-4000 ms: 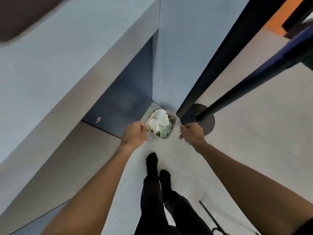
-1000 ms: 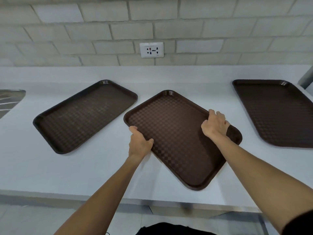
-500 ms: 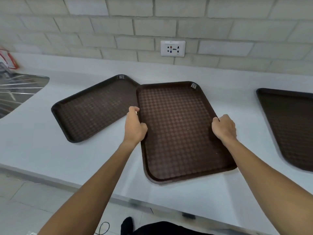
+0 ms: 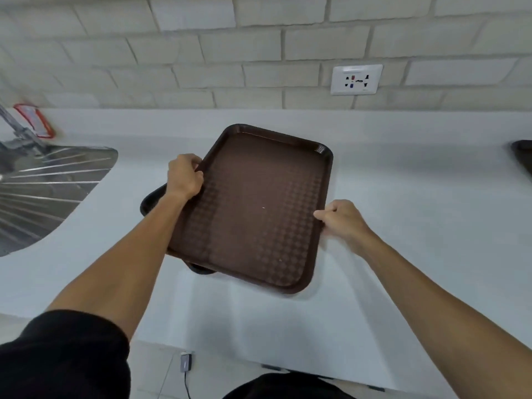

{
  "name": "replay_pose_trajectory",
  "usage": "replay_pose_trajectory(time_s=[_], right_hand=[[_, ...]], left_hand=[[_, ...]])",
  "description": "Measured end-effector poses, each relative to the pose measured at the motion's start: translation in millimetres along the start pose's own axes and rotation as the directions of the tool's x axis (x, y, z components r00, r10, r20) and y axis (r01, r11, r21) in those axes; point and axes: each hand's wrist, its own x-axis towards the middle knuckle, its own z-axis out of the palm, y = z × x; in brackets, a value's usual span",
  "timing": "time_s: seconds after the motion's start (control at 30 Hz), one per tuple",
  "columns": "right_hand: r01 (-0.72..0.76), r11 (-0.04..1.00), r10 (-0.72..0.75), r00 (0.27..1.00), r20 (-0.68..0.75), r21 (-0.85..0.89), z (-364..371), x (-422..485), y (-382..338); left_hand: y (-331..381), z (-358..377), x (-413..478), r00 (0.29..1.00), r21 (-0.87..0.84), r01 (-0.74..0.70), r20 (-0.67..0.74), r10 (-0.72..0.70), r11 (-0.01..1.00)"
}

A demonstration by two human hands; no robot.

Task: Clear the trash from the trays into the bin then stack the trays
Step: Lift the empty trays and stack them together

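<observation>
Pale grey brick wall (image 4: pixel 259 38) with 1 white power socket (image 4: pixel 357 79). White bench (image 4: pixel 417 197) below it. Ribbed steel sink drainboard (image 4: pixel 43 191) set in at left, blurred red-edged item (image 4: pixel 34 120) behind it. Light tiled floor (image 4: pixel 155 378) under the bench edge.

We see the top tray (image 4: pixel 259 208), dark brown and chequer-textured, bare but for a couple of pale specks. The left hand (image 4: pixel 184 177) and right hand (image 4: pixel 342 220) grip its long edges. It sits skewed over the lower tray (image 4: pixel 151 201) (only two rounded corners peek out) on the white counter (image 4: pixel 403 197). The third tray (image 4: pixel 522 156) shows just an edge, far right.
</observation>
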Motion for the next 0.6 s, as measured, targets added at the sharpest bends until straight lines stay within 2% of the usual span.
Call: replay_pose_trajectory(time_s=[0.3,0.6], right_hand=[[0.024,0.996,-0.024,1.0,-0.003,-0.083,72.2,8.3,-40.6],[-0.134,0.986,0.122,0.986,0.116,0.099,75.2,22.3,-53.6]], left_hand=[[-57.7,2.4,73.5,0.991,-0.008,0.032,0.133,-0.031,0.999],[-66.0,26.2,100.9,0.987,-0.054,-0.045,0.152,0.053,0.998]])
